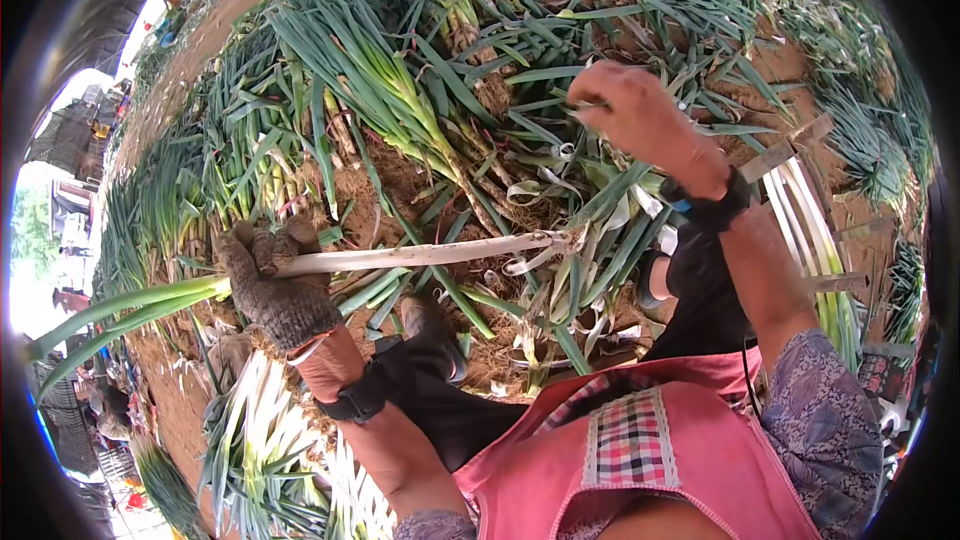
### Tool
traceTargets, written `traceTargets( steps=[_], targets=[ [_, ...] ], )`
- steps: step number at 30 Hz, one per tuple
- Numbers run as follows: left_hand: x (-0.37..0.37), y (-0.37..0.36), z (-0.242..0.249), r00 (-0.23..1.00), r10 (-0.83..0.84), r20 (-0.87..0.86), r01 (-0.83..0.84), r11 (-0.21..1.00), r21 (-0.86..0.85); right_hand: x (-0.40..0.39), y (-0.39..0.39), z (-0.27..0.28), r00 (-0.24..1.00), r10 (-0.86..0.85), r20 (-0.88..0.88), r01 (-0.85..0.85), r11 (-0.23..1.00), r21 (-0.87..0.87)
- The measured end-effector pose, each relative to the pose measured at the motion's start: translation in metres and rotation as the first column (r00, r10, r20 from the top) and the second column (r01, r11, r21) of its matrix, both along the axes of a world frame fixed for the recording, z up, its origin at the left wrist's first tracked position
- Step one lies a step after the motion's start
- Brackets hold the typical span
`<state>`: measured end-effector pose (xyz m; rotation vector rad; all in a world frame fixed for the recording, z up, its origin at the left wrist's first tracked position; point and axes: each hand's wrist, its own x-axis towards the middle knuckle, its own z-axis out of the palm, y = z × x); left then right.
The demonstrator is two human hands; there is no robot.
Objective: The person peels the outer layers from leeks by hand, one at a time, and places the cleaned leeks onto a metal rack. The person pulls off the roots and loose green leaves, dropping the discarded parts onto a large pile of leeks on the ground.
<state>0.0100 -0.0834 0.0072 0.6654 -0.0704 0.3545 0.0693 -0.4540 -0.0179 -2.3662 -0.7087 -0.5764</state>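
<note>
My left hand (272,280), in a dirty knitted glove, is closed around a long green onion (420,255). The stalk lies almost level in front of me. Its white shank and root end point right, and its green leaves (130,312) trail off to the left. My right hand (630,110) is bare and raised above the far pile, apart from the held stalk. Its fingers are curled in; whatever they hold, if anything, is hidden. Loose peeled leaves (590,290) lie on the soil below the root end.
Unpeeled green onions (360,70) with soil on their roots cover the ground ahead. White-stemmed stalks (265,420) lie at lower left. More white stalks (805,220) rest in a wooden rack (790,147) on the right. My shoes (432,325) stand among the leaves.
</note>
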Motion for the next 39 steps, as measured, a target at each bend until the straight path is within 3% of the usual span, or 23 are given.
traceTargets(
  steps=[2, 4, 6, 8, 11, 21, 24, 27, 30, 33, 36, 37, 38, 39],
  targets=[
    [0.002, -0.006, -0.002, 0.999, -0.023, 0.041, 0.022, 1.000, 0.019, -0.012, 0.028, 0.001, 0.984, 0.164, -0.071, -0.163, 0.986, 0.013],
    [0.005, -0.016, -0.005, 0.996, -0.050, 0.074, 0.045, 0.997, 0.064, -0.020, 0.057, -0.023, 0.882, 0.424, -0.206, -0.347, 0.879, 0.327],
    [0.005, -0.026, -0.004, 0.996, -0.071, 0.059, 0.068, 0.996, 0.054, -0.040, 0.085, -0.006, 0.891, 0.421, -0.169, -0.375, 0.893, 0.249],
    [0.005, -0.038, -0.003, 0.997, -0.049, 0.052, 0.044, 0.995, 0.091, -0.051, 0.104, -0.007, 0.873, 0.454, -0.179, -0.381, 0.863, 0.331],
    [0.004, -0.046, 0.000, 0.992, -0.077, 0.097, 0.065, 0.991, 0.116, -0.052, 0.121, -0.016, 0.905, 0.420, -0.062, -0.389, 0.878, 0.278],
    [0.002, -0.045, 0.002, 0.990, -0.071, 0.124, 0.059, 0.993, 0.102, -0.048, 0.131, -0.018, 0.882, 0.442, -0.162, -0.392, 0.880, 0.267],
    [0.000, -0.051, 0.006, 0.999, 0.037, 0.033, -0.041, 0.990, 0.134, -0.049, 0.133, -0.019, 0.889, 0.442, -0.121, -0.404, 0.880, 0.249],
    [0.002, -0.038, -0.002, 0.994, -0.094, 0.061, 0.092, 0.995, 0.048, -0.049, 0.132, -0.019, 0.870, 0.480, -0.111, -0.450, 0.866, 0.215],
    [0.003, -0.033, -0.008, 0.966, 0.155, -0.208, -0.147, 0.988, 0.057, -0.052, 0.129, -0.018, 0.847, 0.526, -0.071, -0.504, 0.839, 0.204],
    [0.006, -0.020, -0.009, 0.911, 0.196, -0.364, -0.233, 0.971, -0.059, -0.045, 0.111, -0.006, 0.830, 0.550, -0.090, -0.486, 0.793, 0.368],
    [0.009, -0.018, -0.001, 0.798, 0.348, -0.492, -0.399, 0.917, 0.002, -0.024, 0.076, 0.004, 0.809, 0.511, -0.291, -0.349, 0.815, 0.463],
    [0.008, -0.007, -0.005, 0.866, 0.270, -0.422, -0.335, 0.938, -0.087, -0.013, 0.063, 0.005, 0.839, 0.476, -0.265, -0.329, 0.830, 0.450],
    [0.004, 0.012, -0.015, 0.920, 0.192, -0.342, -0.261, 0.950, -0.169, -0.012, 0.048, 0.019, 0.847, 0.379, -0.373, -0.228, 0.892, 0.390],
    [0.002, 0.015, -0.011, 0.961, 0.116, -0.253, -0.178, 0.954, -0.243, -0.010, 0.035, 0.023, 0.775, 0.424, -0.468, -0.107, 0.819, 0.564]
  ],
)
